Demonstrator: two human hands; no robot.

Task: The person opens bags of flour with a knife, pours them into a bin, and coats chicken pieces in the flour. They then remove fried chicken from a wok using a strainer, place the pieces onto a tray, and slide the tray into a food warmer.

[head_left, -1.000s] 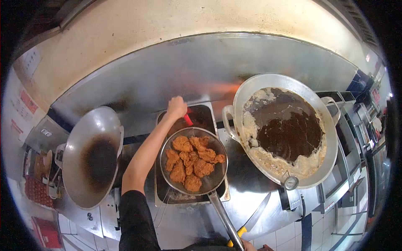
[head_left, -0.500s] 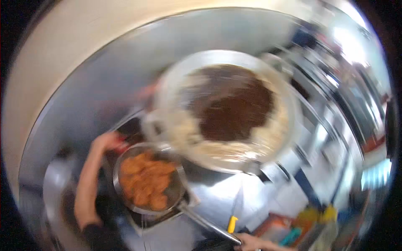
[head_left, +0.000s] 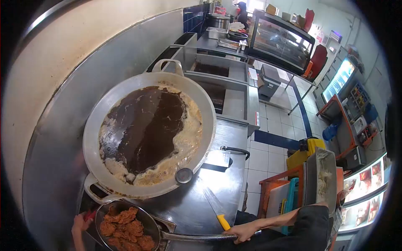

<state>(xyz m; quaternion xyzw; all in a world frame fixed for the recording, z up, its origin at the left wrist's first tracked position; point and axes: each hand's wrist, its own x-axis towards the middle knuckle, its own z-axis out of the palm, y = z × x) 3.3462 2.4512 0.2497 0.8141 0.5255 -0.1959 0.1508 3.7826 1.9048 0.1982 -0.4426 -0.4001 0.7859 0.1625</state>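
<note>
Broad silver metal wok [head_left: 93, 138]: dark, foam-edged oil; its loop handle [head_left: 101, 200] crowds the strainer.
Round metal mesh strainer [head_left: 151, 226]: beside the wok; stiff, probably front-heavy and greasy, best held at both ends.
Heaped crusty brown fried pieces [head_left: 123, 230]: inside it, likely crumbly.
Yellow-handled steel knife [head_left: 216, 207]: near the strainer's long metal handle [head_left: 197, 237], awkwardly close.
Right hand [head_left: 242, 232]: wrapped round that handle.
Left hand [head_left: 79, 224]: fingers curled on a small red grip [head_left: 89, 215].
Round dial thermometer [head_left: 184, 175]: at the wok's rim.
</note>
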